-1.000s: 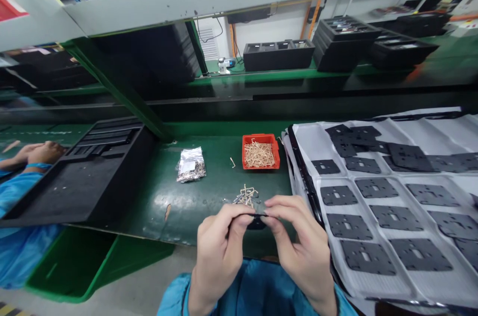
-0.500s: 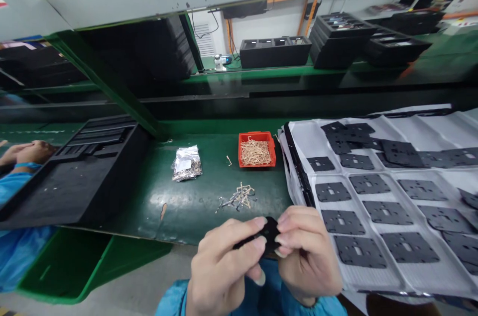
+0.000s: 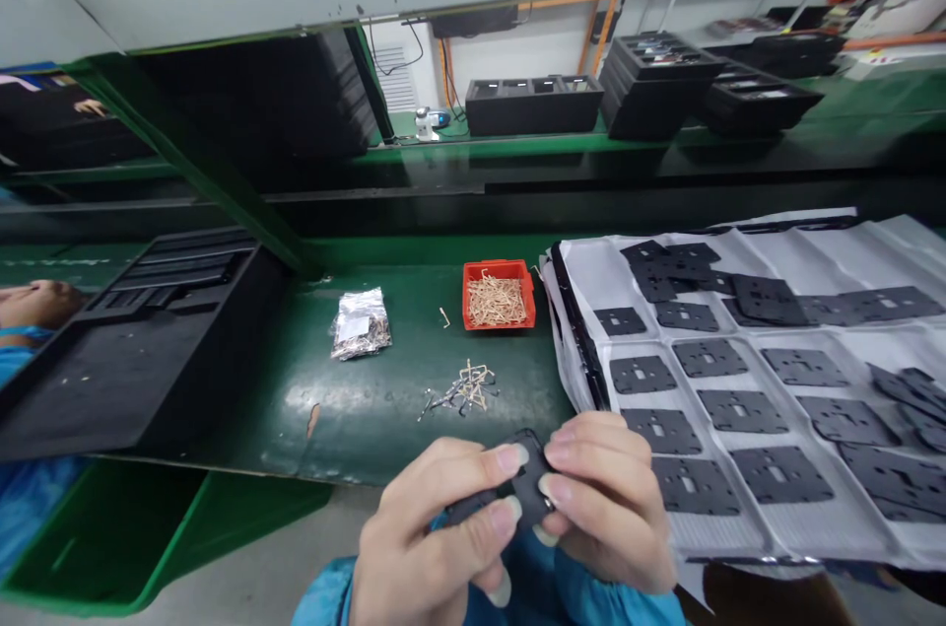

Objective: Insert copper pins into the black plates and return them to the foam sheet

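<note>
A thin black plate (image 3: 529, 488) is held between both hands, low in the middle of the view and tilted. My left hand (image 3: 433, 522) grips its left side, thumb and fingers closed over it. My right hand (image 3: 610, 498) pinches the right edge, where a small shiny spot shows near the fingertips; whether that is a separate piece I cannot make out. Just beyond the hands lies a loose pile of small bent metal clips (image 3: 469, 389) on the green bench. Farther back, a red bin (image 3: 499, 320) holds many similar brass-coloured clips.
At right, a white divided tray (image 3: 769, 537) carries rows of black plates (image 3: 743, 411). A clear bag of small parts (image 3: 361, 325) and a single clip (image 3: 444, 317) lie on the bench. A black case (image 3: 148, 380) stands left, near a co-worker's hand (image 3: 44, 304), above a green bin (image 3: 96, 547).
The black plate has turned so that more of its face shows. Both hands keep hold of it. The whole view has shifted slightly.
</note>
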A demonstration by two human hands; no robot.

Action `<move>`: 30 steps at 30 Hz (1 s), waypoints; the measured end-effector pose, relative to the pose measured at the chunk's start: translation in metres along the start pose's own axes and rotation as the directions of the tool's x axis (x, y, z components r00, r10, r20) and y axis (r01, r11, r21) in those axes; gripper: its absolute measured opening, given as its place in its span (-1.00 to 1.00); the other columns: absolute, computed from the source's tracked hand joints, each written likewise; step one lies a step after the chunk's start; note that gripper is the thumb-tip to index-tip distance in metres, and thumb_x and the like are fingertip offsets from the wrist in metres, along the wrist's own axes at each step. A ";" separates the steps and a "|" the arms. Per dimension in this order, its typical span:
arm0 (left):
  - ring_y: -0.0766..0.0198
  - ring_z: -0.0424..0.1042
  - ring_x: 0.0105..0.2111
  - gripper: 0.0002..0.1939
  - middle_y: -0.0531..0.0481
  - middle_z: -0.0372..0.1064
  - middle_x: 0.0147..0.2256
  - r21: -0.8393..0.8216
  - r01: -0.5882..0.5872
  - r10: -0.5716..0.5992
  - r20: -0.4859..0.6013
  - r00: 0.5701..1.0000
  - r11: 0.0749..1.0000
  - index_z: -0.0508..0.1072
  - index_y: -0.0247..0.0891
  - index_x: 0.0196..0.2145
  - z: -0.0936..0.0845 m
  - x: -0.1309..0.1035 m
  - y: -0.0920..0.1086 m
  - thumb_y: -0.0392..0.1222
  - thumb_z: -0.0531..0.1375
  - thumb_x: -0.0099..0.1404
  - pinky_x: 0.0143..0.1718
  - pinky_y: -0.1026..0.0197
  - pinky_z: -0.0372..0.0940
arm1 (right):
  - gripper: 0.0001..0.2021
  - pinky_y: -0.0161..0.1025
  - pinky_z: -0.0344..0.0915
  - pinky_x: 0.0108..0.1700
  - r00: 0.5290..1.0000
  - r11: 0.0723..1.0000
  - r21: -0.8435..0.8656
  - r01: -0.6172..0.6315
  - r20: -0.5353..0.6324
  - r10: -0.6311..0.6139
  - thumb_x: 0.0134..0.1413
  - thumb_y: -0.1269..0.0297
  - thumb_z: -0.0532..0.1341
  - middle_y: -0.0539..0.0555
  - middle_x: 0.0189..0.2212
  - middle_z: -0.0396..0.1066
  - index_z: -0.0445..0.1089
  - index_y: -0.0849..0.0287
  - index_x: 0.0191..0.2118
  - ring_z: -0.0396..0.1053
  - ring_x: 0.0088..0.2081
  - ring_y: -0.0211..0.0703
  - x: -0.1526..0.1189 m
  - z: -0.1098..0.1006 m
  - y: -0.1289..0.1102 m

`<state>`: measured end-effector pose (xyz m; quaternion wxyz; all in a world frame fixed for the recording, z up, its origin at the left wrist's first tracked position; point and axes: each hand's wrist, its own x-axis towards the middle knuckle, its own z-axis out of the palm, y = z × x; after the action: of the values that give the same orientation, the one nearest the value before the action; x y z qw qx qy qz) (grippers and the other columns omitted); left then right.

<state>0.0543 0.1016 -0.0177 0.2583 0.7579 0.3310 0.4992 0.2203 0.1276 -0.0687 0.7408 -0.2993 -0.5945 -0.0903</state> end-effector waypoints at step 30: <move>0.30 0.46 -0.60 -0.82 0.06 0.55 -0.48 0.390 0.396 -0.363 -0.158 0.918 0.831 0.61 -0.18 -0.30 -0.031 0.007 -0.064 -0.26 0.21 0.43 -0.54 0.28 0.33 | -0.79 -0.17 0.53 -0.17 0.706 0.781 -0.089 -0.618 0.374 0.601 0.33 0.37 0.26 0.17 -0.11 0.59 0.49 0.13 0.04 0.56 -0.13 -0.09 -0.041 0.011 0.005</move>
<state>0.0123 0.1497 -0.0486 0.1726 0.6944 0.5827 0.3853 0.2025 0.1283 -0.1078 0.6043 -0.4742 -0.5965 0.2326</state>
